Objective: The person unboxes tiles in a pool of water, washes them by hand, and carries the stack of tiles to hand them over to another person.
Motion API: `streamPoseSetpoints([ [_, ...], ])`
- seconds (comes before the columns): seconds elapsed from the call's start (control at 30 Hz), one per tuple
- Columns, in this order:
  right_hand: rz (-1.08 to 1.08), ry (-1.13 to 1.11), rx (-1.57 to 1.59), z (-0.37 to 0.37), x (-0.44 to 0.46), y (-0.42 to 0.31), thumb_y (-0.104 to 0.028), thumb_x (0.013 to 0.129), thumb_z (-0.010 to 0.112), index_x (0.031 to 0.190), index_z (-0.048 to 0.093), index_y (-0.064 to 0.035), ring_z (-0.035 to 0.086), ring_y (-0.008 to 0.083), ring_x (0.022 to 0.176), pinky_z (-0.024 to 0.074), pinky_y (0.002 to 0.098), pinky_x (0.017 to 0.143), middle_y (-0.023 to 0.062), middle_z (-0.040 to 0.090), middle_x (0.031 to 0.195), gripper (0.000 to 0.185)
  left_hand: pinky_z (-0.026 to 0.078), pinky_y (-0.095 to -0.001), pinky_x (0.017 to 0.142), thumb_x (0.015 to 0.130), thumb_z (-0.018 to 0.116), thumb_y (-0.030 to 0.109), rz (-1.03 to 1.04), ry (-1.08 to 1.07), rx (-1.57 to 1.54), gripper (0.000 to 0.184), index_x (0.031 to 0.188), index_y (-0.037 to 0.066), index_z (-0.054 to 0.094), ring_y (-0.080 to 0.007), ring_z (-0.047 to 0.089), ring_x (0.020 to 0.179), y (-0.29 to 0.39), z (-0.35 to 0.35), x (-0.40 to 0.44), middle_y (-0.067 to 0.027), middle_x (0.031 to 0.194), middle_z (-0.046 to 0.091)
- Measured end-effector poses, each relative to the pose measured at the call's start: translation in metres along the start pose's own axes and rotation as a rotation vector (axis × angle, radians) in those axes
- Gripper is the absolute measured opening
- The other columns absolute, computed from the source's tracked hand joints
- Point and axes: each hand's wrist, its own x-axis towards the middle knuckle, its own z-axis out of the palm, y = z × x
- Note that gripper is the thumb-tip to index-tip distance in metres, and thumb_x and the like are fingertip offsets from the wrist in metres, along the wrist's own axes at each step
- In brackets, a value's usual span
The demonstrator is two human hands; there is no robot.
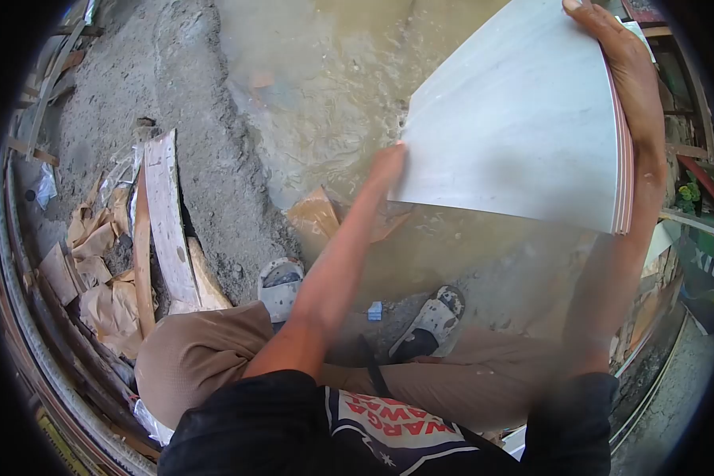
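Observation:
A stack of large pale grey ceramic tiles (pixel 508 119) is held up in front of me, tilted, with several reddish-brown edges showing along its right side. My right hand (pixel 623 51) is wrapped round the far right edge, its thumb on the top face. At the opposite side, my left hand (pixel 389 165) is closed on the left edge of the stack, with most of its fingers hidden behind it. Below the tiles lies muddy, wet ground (pixel 333 71).
Wooden planks (pixel 165 222) and crumpled brown paper (pixel 107 309) lie at the left beside a grey sand ridge (pixel 190 87). My sandalled feet (pixel 430 321) stand near a small blue-white scrap (pixel 375 310). Boards and clutter (pixel 690 151) line the right side.

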Motion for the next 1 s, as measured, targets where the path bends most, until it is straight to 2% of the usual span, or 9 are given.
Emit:
streamPoseSetpoints([
  [0.13,0.017,-0.021,0.016,-0.016,0.002,0.012,-0.019,0.097,0.070,0.109,0.071,0.0071,0.067,0.0135,0.082,0.0529,0.0271,0.075,0.0093,0.072,0.093,0.029,0.045,-0.0424,0.112,0.114,0.028,0.047,-0.086,0.101,-0.982,0.066,0.145,-0.003,0.058,-0.0294,0.060,0.137,-0.068,-0.079,0.015,-0.0178,0.150,0.062],
  [0.3,0.055,-0.035,-0.046,-0.026,0.012,0.014,-0.019,0.097,0.070,0.112,0.071,0.0067,0.067,0.0138,0.083,0.0531,0.0272,0.075,0.0096,0.073,0.096,0.030,0.039,-0.0432,0.121,0.116,0.026,0.042,0.126,-0.064,-1.167,0.065,0.155,-0.009,0.042,-0.0330,0.046,0.151,0.061,-0.051,-0.014,-0.0221,0.159,0.051],
  [0.5,-0.075,-0.096,-0.097,-0.048,0.019,0.052,-0.025,0.103,0.062,0.133,0.067,0.0029,0.064,0.0187,0.114,0.0467,0.0310,0.102,0.0126,0.068,0.126,0.041,0.045,-0.0336,0.110,0.114,0.044,0.042,1.018,-0.243,-0.615,0.058,0.138,-0.008,0.062,-0.0265,0.064,0.128,0.284,0.026,-0.167,-0.0160,0.136,0.070],
  [0.6,-0.390,-0.180,-0.409,-0.069,0.031,0.082,-0.031,0.104,0.057,0.142,0.062,0.0024,0.065,0.0231,0.121,0.0470,0.0360,0.110,0.0150,0.069,0.130,0.050,0.030,-0.0424,0.127,0.112,0.038,0.039,1.144,0.056,-0.401,0.065,0.161,-0.004,0.039,-0.0441,0.041,0.152,0.298,0.052,-0.199,-0.0329,0.160,0.045],
  [0.63,-0.324,-0.215,-0.431,-0.068,0.036,0.069,-0.033,0.100,0.062,0.140,0.062,0.0042,0.065,0.0259,0.119,0.0472,0.0385,0.108,0.0181,0.069,0.130,0.055,0.017,-0.0438,0.133,0.113,0.037,0.041,1.091,-0.049,-0.325,0.069,0.164,-0.004,0.032,-0.0457,0.019,0.161,0.288,0.047,-0.199,-0.0301,0.172,0.026],
  [0.8,0.091,-0.138,-0.367,-0.029,0.018,0.008,-0.031,0.090,0.075,0.129,0.066,0.0121,0.065,0.0328,0.109,0.0461,0.0442,0.101,0.0233,0.069,0.124,0.059,0.010,-0.0414,0.135,0.116,0.020,0.043,0.820,0.026,0.109,0.069,0.167,-0.004,0.022,-0.0342,0.011,0.165,0.150,0.032,-0.096,-0.0242,0.175,0.021],
  [0.83,0.088,-0.148,-0.307,-0.028,0.015,0.010,-0.031,0.090,0.075,0.129,0.065,0.0123,0.065,0.0336,0.108,0.0461,0.0445,0.101,0.0227,0.070,0.123,0.059,0.030,-0.0496,0.128,0.112,0.036,0.021,0.678,0.224,-0.019,0.043,0.136,-0.009,0.055,-0.0443,0.034,0.156,0.095,0.052,-0.051,-0.0293,0.162,0.043],
  [0.9,0.073,-0.171,-0.185,-0.029,0.013,0.017,-0.029,0.090,0.074,0.130,0.065,0.0127,0.065,0.0351,0.107,0.0461,0.0451,0.101,0.0215,0.070,0.122,0.059,0.049,-0.0522,0.110,0.104,0.044,0.017,0.225,0.115,0.344,0.041,0.136,-0.001,0.063,-0.0466,0.063,0.128,0.025,0.025,-0.035,-0.0269,0.139,0.065],
  [1.0,0.142,-0.167,-0.170,-0.029,0.002,0.013,-0.028,0.089,0.074,0.133,0.063,0.0119,0.065,0.0340,0.107,0.0467,0.0434,0.101,0.0209,0.070,0.123,0.060,0.046,-0.0530,0.112,0.104,0.043,0.024,-0.130,-0.030,0.369,0.048,0.142,0.000,0.059,-0.0470,0.060,0.129,0.016,-0.001,-0.075,-0.0276,0.139,0.062],
])
